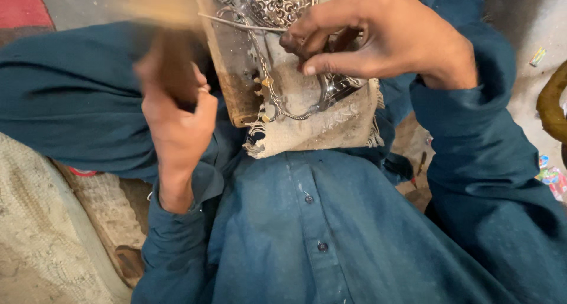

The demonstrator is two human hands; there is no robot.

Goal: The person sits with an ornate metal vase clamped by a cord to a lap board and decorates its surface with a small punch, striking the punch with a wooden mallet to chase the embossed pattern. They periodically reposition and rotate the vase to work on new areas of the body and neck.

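Note:
An ornate silver metal piece (277, 6) with embossed scrollwork lies on a frayed beige cloth (331, 124) draped over a worn wooden block (233, 74). My right hand (384, 41) presses down on the piece, with thumb and fingers pinched together at its lower part. A thin metal rod (236, 23) crosses the piece. My left hand (177, 112) is closed around a brown wooden handle (171, 62), which is motion-blurred, just left of the block. The handle's head is not visible.
My dark teal shirt (307, 233) fills the lower frame. A pale woven mat (41, 233) lies at the lower left. Colourful wrappers (552, 177) and a curved yellow-brown object (552, 100) lie on the grey floor at the right.

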